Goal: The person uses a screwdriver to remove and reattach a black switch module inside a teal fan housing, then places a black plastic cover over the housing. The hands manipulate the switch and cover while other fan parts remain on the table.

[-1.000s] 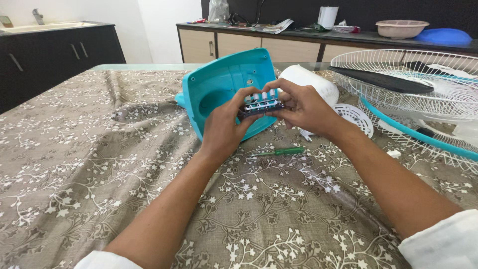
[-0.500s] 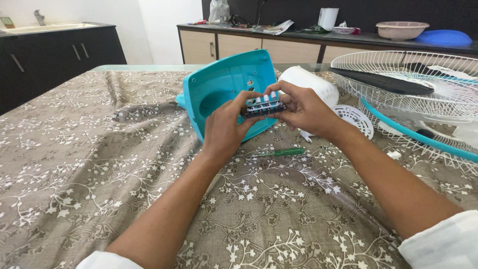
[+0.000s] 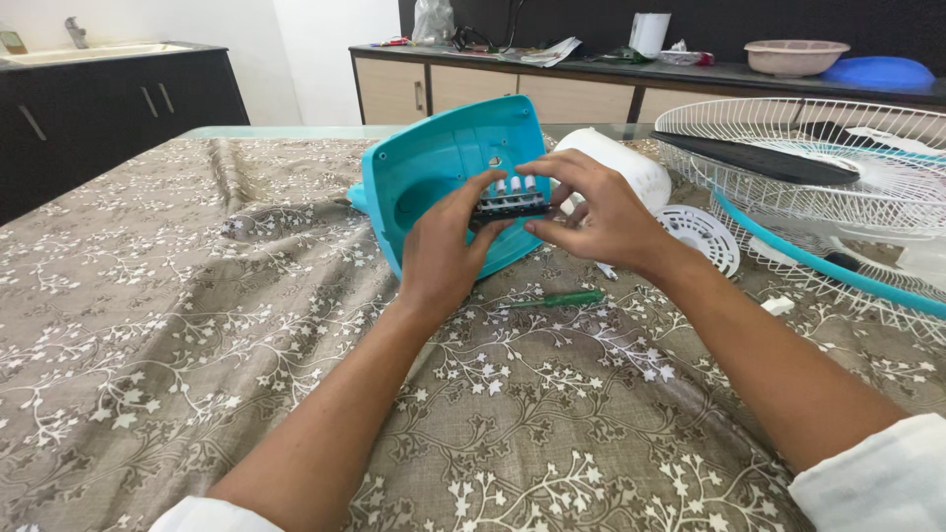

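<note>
Teal plastic fan base (image 3: 434,167) is unmoved; your left hand (image 3: 443,246) and right hand (image 3: 601,212) have nudged the black push-button switch block (image 3: 509,200) upward, both pinching it.

Both hands meet at a small black switch block (image 3: 507,202) with white buttons, held against the tilted teal fan base (image 3: 439,177) near the middle of the desk (image 3: 148,345). The left hand (image 3: 443,246) grips it from below, the right hand (image 3: 596,212) pinches its right end with its fingers (image 3: 552,192). A green screwdriver (image 3: 562,298) lies on the flowered cloth (image 3: 611,414) just nearer. A white wire fan guard (image 3: 838,187) rests toward the right edge.
</note>
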